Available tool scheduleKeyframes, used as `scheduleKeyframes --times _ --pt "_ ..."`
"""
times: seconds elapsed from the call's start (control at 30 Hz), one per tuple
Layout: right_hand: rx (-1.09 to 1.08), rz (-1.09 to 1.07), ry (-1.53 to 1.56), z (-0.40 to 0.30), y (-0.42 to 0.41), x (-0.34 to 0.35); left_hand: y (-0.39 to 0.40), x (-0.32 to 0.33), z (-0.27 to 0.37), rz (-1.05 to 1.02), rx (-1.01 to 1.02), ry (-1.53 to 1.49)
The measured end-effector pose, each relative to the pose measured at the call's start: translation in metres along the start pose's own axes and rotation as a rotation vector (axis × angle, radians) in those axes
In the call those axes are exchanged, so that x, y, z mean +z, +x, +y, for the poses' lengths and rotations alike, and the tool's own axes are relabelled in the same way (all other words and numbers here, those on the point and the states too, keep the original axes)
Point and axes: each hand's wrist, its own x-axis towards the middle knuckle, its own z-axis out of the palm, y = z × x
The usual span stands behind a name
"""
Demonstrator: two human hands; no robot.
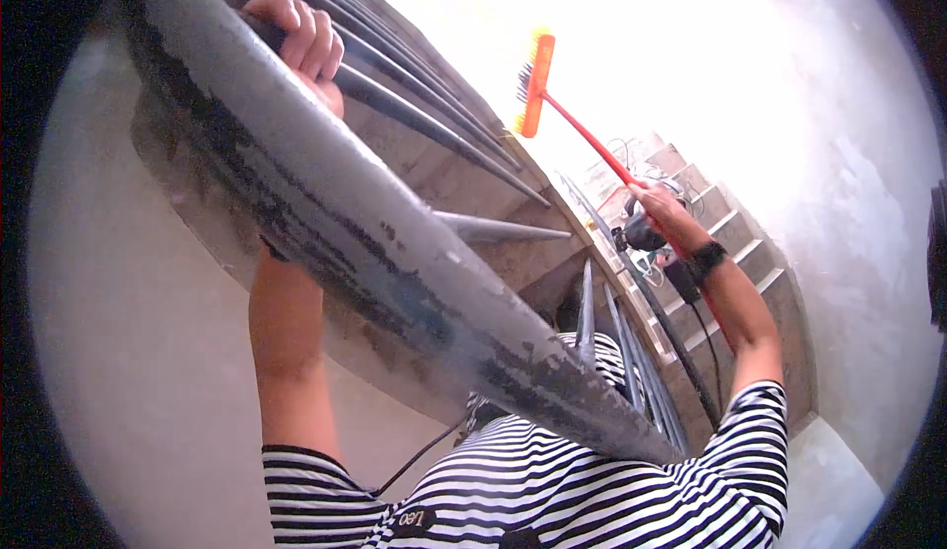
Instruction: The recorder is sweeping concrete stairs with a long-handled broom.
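Observation:
A broad grey handrail (444, 283) with patchy black streaks crosses diagonally before me. My left forearm passes beneath it, and my left hand (303, 42) curls on its far side, closed on a dark object (265, 31). The handrail hides most of that object, so I cannot tell its kind. Out to the right, my right hand (662, 209), with a black band at the wrist, grips the red handle of an orange broom (538, 86). Its head, with yellow and dark bristles, is held up and away from the handrail.
Tapered grey metal balusters (444, 120) stand beside the handrail. Concrete stairs (732, 242) descend at the right, with a dark power tool (644, 232), its cables and a black box (681, 280) near my right arm. A pale plastered wall (851, 179) curves along the far right.

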Motion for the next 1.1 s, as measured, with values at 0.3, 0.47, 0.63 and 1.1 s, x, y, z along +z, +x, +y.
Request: scheduleKeyframes --times 0.3,0.47,0.63,1.1 --pt "0.290 0.200 -0.099 -0.024 0.114 0.025 -0.002 0.005 0.007 0.150 -0.091 -0.010" --pt "0.218 0.095 -0.423 0.023 0.138 0.033 0.009 -0.003 0.008 0.006 -0.126 -0.028" --pt "0.353 0.079 -0.054 0.061 0.112 0.022 0.004 -0.033 0.007 -0.326 -0.202 -0.056" --pt "0.129 0.013 0.243 0.084 0.040 -0.003 -0.004 -0.001 -0.006 0.228 -0.110 0.052"
